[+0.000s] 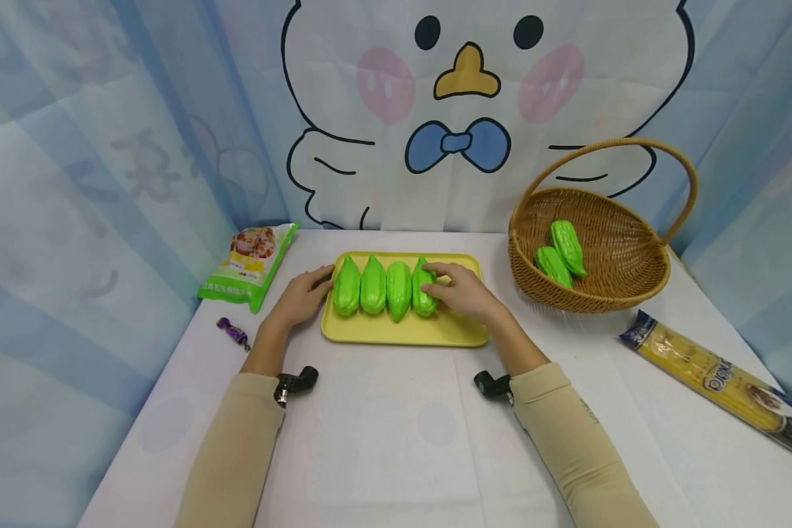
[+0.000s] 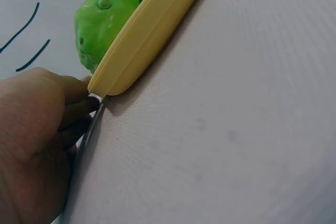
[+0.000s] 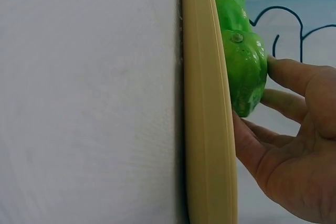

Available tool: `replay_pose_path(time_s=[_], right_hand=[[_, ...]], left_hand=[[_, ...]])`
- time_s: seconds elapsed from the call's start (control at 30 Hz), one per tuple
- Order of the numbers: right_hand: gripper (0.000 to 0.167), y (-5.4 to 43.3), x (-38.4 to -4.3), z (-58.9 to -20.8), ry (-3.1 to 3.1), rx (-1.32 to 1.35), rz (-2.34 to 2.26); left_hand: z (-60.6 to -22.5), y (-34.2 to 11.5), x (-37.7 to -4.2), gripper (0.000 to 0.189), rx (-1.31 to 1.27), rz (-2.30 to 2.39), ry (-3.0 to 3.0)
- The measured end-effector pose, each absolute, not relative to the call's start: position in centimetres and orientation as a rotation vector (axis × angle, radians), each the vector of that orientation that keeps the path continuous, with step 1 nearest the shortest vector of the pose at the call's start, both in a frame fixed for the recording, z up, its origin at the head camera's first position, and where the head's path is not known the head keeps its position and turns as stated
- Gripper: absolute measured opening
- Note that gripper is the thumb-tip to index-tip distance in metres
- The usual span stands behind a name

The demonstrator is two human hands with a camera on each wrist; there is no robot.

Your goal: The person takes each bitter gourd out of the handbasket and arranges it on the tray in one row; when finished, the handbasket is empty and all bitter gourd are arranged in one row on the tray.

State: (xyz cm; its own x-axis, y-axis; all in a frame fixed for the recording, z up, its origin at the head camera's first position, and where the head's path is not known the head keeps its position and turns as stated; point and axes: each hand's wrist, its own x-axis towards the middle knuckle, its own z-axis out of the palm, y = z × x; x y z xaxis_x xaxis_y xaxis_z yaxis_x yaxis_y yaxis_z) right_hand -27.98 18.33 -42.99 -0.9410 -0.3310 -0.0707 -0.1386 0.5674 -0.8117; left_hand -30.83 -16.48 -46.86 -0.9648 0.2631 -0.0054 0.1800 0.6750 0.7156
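Several glossy green ridged gourds lie side by side, lengthwise away from me, on a yellow tray (image 1: 402, 335). My right hand (image 1: 465, 292) holds the rightmost gourd (image 1: 424, 293) between thumb and fingers. In the right wrist view a finger of it touches that gourd (image 3: 245, 72) on its upper side, and the thumb is beside the tray rim (image 3: 210, 129). At the tray's left edge rests my left hand (image 1: 297, 297), its fingertips at the rim near the leftmost gourd (image 1: 347, 286). The left wrist view has its fingers against the tray corner (image 2: 113, 80).
At the back right stands a wicker basket (image 1: 627, 257) with a tall handle and two green gourds (image 1: 567, 248) inside. A yellow and blue noodle packet (image 1: 719, 378) lies at the right. Back left are a green snack bag (image 1: 247, 268) and a purple wrapped candy (image 1: 233, 331).
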Motion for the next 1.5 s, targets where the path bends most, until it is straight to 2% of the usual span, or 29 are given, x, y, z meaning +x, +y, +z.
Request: replay_pose_path(time_s=[0.73, 1.5], right_hand=[[0.062, 19.2, -28.2, -42.4, 2.622, -0.434, -1.306], [0.056, 22.6, -25.9, -36.8, 2.903, -0.699, -1.404]], left_hand=[[-46.9, -16.4, -30.9, 0.051, 0.358, 1.160, 2.775], [-46.9, -16.5, -30.8, 0.051, 0.334, 1.166, 2.776]])
